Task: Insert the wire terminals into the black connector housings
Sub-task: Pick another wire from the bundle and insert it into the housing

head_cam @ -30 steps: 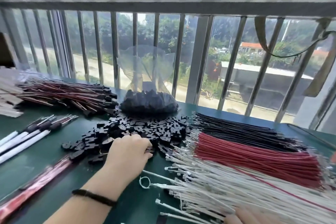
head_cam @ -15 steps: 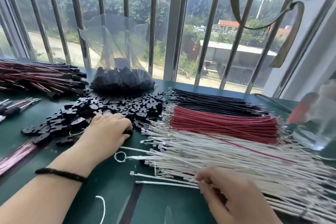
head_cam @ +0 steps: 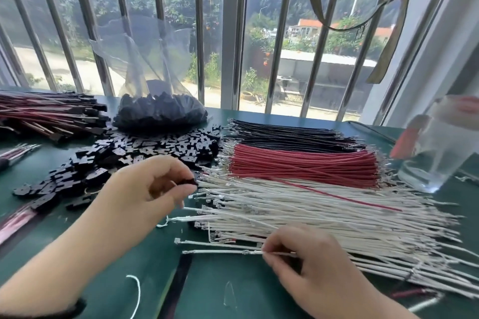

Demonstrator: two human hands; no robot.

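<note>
left hand (head_cam: 150, 189) raised off green table (head_cam: 233, 290), fingers curled, pinching one black housing (head_cam: 188, 182) at fingertips; loose housings pile (head_cam: 145, 147) just beyond it. right hand (head_cam: 305, 267) low on table, pinching a white wire (head_cam: 220, 252) at near edge of white wire bundle (head_cam: 324, 212).

Counted: two hands (head_cam: 145, 189), one clear plastic bag of black housings (head_cam: 159, 111), three loose wire piles: black (head_cam: 290, 134), red (head_cam: 305, 166), white (head_cam: 324, 215). Loose black housings (head_cam: 155, 147) too many to count.
</note>
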